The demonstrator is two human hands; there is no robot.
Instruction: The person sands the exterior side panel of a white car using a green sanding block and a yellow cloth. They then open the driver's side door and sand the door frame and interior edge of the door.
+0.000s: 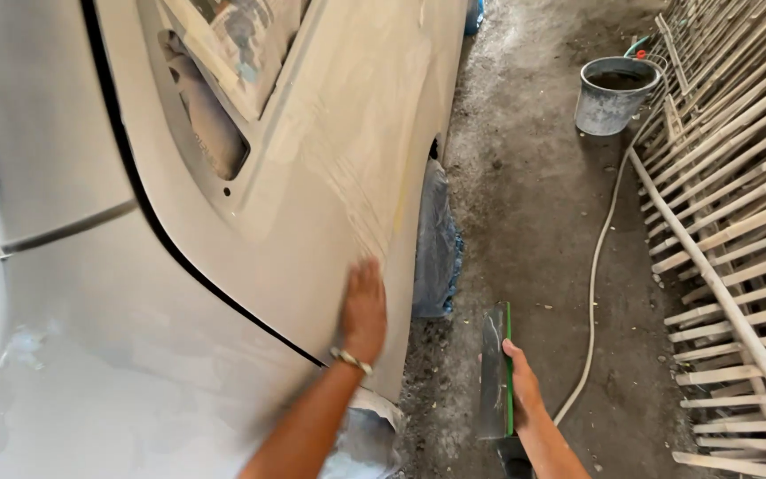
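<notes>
My left hand (364,309) lies flat, fingers together, on the grey sanded rear quarter panel of a car (330,168), just ahead of the wheel arch. A metal bracelet sits on that wrist. My right hand (522,383) hangs away from the car and grips a flat metal putty spreader (493,372) with a green edge, blade pointing up. The covered rear wheel (437,244) lies between the two hands.
The car's window opening is masked with newspaper (241,40). A grey bucket (612,93) stands on the dirty concrete floor at the back. A pale hose (597,266) runs along the floor. A leaning rack of pale slats (729,204) fills the right side.
</notes>
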